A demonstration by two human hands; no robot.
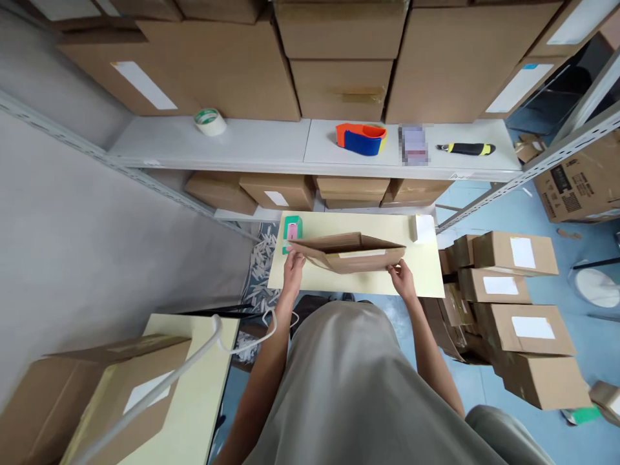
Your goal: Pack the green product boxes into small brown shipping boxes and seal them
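Note:
Between my hands is a partly collapsed cardboard box [361, 262], narrow and wide, with a white label strip along its upper edge. My left hand [293, 271] pinches its left end, and my right hand [402, 278] grips the lower right corner. The box is over a small cream table [314, 280]; whether it touches the top I cannot tell. A green and pink item [292, 230] lies just beyond the box's left end. Past the right end stands a small white box or stack of labels [425, 228].
On the grey shelf [261, 141] lie a tape roll [210, 121], an orange and blue ring-shaped item [361, 139] and a utility knife [466, 149]. Stacked cartons [523, 321] stand at right. A large carton [140, 394] sits on the left table, near a white cable [194, 355].

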